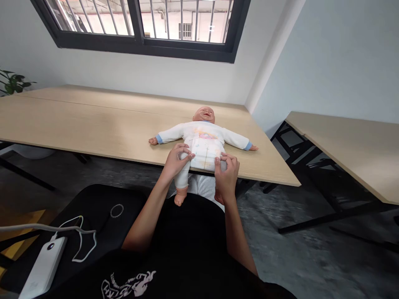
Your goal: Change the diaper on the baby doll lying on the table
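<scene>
A baby doll (pixel 204 114) lies on its back near the table's front edge, arms spread and legs hanging over the edge. It wears a white top with blue cuffs (pixel 237 139) and a white diaper (pixel 202 157) with a faint print. My left hand (pixel 178 161) is curled at the diaper's left side, thumb and fingers closed on its edge. On the other side, my right hand (pixel 226 173) pinches the diaper's right edge between thumb and fingers. One doll foot (pixel 180 196) dangles below my left hand; the other leg is mostly hidden behind my right hand.
The doll rests on a long wooden table (pixel 124 124) against the wall below a barred window. Another table (pixel 352 141) stands to the right. At my left, a black chair (pixel 102 207) carries a white power bank (pixel 45 265) with a cable.
</scene>
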The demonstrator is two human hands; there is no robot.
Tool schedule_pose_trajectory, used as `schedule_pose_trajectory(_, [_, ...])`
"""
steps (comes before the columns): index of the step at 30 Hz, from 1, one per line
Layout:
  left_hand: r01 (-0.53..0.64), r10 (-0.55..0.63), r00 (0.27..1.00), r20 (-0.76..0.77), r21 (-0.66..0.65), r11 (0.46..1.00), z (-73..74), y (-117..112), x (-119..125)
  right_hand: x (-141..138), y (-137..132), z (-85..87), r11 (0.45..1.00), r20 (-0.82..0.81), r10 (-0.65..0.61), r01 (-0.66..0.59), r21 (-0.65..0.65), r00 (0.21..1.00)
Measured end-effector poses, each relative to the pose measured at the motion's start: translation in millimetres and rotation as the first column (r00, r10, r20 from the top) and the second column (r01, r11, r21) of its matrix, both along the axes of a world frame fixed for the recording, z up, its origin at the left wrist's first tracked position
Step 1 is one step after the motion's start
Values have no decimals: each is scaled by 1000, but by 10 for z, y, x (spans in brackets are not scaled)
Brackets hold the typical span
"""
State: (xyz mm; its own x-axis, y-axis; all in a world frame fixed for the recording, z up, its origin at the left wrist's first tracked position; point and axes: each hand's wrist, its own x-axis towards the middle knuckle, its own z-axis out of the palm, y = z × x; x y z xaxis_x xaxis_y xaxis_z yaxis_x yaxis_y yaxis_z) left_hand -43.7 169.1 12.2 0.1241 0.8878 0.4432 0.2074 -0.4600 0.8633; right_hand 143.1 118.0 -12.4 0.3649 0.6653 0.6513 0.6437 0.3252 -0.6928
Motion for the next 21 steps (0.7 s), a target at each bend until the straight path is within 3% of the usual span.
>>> schedule_pose_trajectory(7, [18, -16, 995, 101, -18, 1000, -64, -114, -60, 69, -95, 19, 995, -68, 98, -100, -19, 993])
schedule_pose_trajectory(10, [0, 38, 973, 228, -165, 986, -39, -72, -99, 236, 38, 49, 977, -262, 153, -186, -104, 953])
schedule_pose_trajectory(14, [53, 117, 911, 396, -393, 918, 79, 153, -78, 509, 366, 208, 915, -550, 153, -328, -236, 821])
schedule_pose_trajectory(17, [93, 97, 895, 436, -393, 915, 117, 227, -31, 600, 419, 312, 912, -575, 163, -345, -222, 802])
schedule_pose_trajectory(21, [7, 115, 932, 345, -334, 943, 38, 160, -8, 557, 319, 266, 929, -511, 206, -331, -165, 835])
